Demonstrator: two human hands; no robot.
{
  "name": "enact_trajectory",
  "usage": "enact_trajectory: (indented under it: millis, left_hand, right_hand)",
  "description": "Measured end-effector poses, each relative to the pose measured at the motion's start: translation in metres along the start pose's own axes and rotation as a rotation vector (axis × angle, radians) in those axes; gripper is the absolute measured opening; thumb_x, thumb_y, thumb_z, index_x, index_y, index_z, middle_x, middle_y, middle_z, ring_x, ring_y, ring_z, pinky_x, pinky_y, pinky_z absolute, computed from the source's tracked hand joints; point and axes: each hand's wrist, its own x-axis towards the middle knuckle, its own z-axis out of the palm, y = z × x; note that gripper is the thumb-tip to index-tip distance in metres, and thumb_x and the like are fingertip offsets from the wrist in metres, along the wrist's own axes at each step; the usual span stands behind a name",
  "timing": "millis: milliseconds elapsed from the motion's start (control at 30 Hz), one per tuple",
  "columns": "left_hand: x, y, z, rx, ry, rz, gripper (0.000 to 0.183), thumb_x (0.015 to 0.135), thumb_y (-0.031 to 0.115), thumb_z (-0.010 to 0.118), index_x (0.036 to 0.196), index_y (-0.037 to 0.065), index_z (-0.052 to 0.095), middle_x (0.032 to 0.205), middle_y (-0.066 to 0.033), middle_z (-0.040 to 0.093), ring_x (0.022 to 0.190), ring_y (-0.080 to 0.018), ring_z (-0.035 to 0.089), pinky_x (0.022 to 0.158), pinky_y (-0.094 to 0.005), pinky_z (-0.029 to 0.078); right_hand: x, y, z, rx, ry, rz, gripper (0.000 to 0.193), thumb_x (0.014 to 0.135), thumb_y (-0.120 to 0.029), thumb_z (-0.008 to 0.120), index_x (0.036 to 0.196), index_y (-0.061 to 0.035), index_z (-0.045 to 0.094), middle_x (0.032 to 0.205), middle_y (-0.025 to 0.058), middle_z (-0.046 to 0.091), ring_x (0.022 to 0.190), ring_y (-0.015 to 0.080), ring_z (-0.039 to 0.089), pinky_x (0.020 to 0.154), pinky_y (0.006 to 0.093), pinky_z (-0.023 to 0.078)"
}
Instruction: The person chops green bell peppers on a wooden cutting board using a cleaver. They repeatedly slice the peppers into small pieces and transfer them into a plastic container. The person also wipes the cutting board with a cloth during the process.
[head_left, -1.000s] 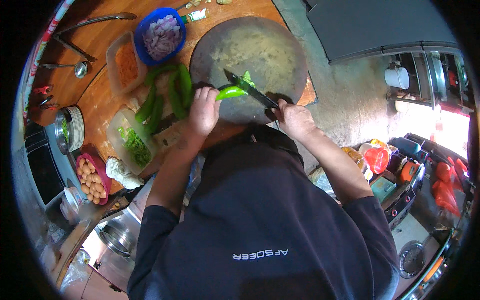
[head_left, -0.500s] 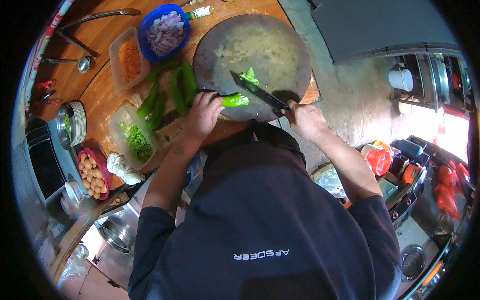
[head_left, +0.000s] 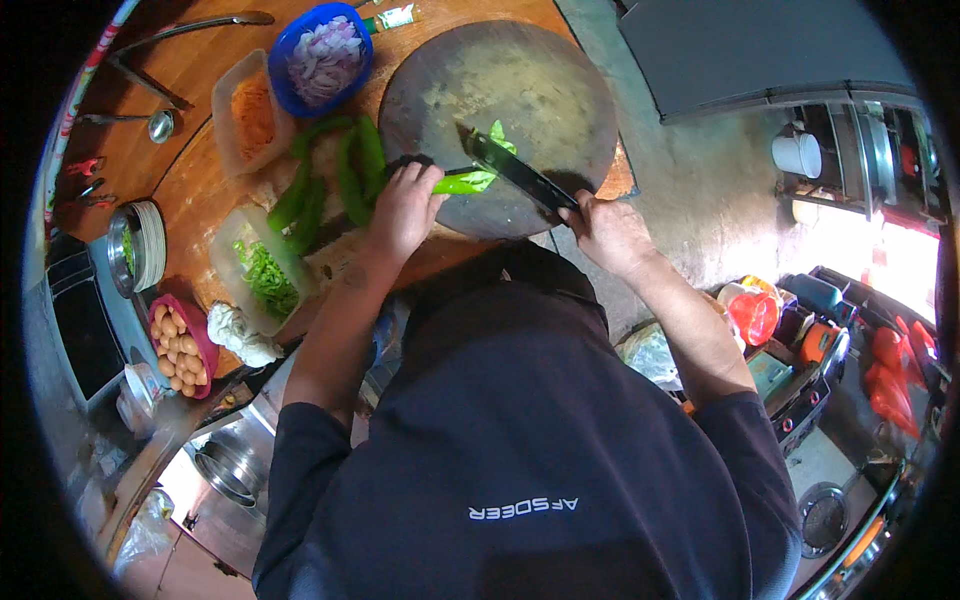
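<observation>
My left hand (head_left: 407, 209) is closed around one end of a green pepper (head_left: 462, 183), which lies along the near part of a round, worn chopping board (head_left: 545, 90). In my right hand (head_left: 606, 233) is a dark-bladed knife (head_left: 522, 172), slanting up and to the left across the board. Its blade is at the pepper's cut end. Pale green pepper pieces (head_left: 497, 139) show just beyond the blade, and the edge itself is hidden. Several whole green peppers (head_left: 362, 168) lie on the table left of the board, close to my left hand.
Left of the peppers stand a blue bowl of chopped onion (head_left: 325, 60), a tub of shredded orange vegetable (head_left: 256, 115) and a tub of chopped greens (head_left: 266, 280). A white cloth (head_left: 240, 336) and a pink basket of eggs (head_left: 183, 345) sit at the table's near left edge.
The knife blade has come down against the pepper's cut end, and the pepper's tip now meets it. My left hand keeps its hold. The whole view has shifted slightly.
</observation>
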Motion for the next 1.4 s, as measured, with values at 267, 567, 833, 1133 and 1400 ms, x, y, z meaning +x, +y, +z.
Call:
enact_trajectory:
  millis: [267, 567, 833, 1133, 1400]
  left_hand:
    - [-0.001, 0.006, 0.000, -0.019, 0.007, 0.093, 0.030, 0.085, 0.010, 0.073, 0.113, 0.003, 0.065, 0.106, -0.0163, 0.062, 0.097, -0.0377, 0.061, 0.083, -0.0443, 0.052]
    - [-0.007, 0.009, 0.010, 0.033, 0.139, 0.161, 0.023, 0.088, 0.009, 0.070, 0.109, 0.003, 0.067, 0.103, -0.0121, 0.060, 0.092, -0.0334, 0.061, 0.080, -0.0427, 0.054]
    - [-0.028, 0.009, 0.014, 0.222, 0.064, 0.228, 0.017, 0.091, 0.012, 0.067, 0.105, 0.004, 0.069, 0.117, -0.0116, 0.065, 0.098, -0.0310, 0.064, 0.082, -0.0421, 0.055]
    - [-0.014, 0.018, 0.016, -0.003, 0.103, 0.090, 0.023, 0.082, 0.001, 0.071, 0.105, -0.003, 0.068, 0.103, -0.0166, 0.063, 0.100, -0.0377, 0.061, 0.087, -0.0446, 0.051]
    - [-0.001, 0.012, 0.030, 0.028, 0.173, 0.236, 0.023, 0.084, 0.000, 0.069, 0.107, 0.000, 0.069, 0.104, -0.0131, 0.063, 0.100, -0.0330, 0.061, 0.086, -0.0410, 0.053]
  right_hand:
    - [0.008, -0.002, 0.019, 0.011, 0.020, -0.023, 0.029, 0.100, -0.031, 0.055, 0.102, -0.0024, 0.058, 0.082, 0.0240, 0.069, 0.082, 0.0437, 0.069, 0.074, 0.0525, 0.055]
    - [-0.008, -0.017, 0.018, 0.031, 0.150, -0.014, 0.031, 0.102, -0.036, 0.052, 0.100, -0.0049, 0.055, 0.074, 0.0225, 0.067, 0.076, 0.0427, 0.069, 0.068, 0.0521, 0.055]
    - [-0.007, 0.002, 0.033, 0.017, 0.079, 0.002, 0.032, 0.102, -0.036, 0.052, 0.105, -0.0038, 0.057, 0.078, 0.0229, 0.068, 0.080, 0.0427, 0.069, 0.070, 0.0530, 0.055]
    - [-0.011, 0.006, 0.042, 0.077, 0.036, 0.000, 0.033, 0.101, -0.036, 0.054, 0.106, -0.0032, 0.058, 0.079, 0.0243, 0.068, 0.083, 0.0436, 0.068, 0.075, 0.0536, 0.054]
    - [-0.003, 0.005, 0.042, -0.012, 0.053, -0.037, 0.033, 0.102, -0.035, 0.053, 0.102, -0.0027, 0.057, 0.079, 0.0242, 0.068, 0.082, 0.0432, 0.069, 0.073, 0.0533, 0.054]
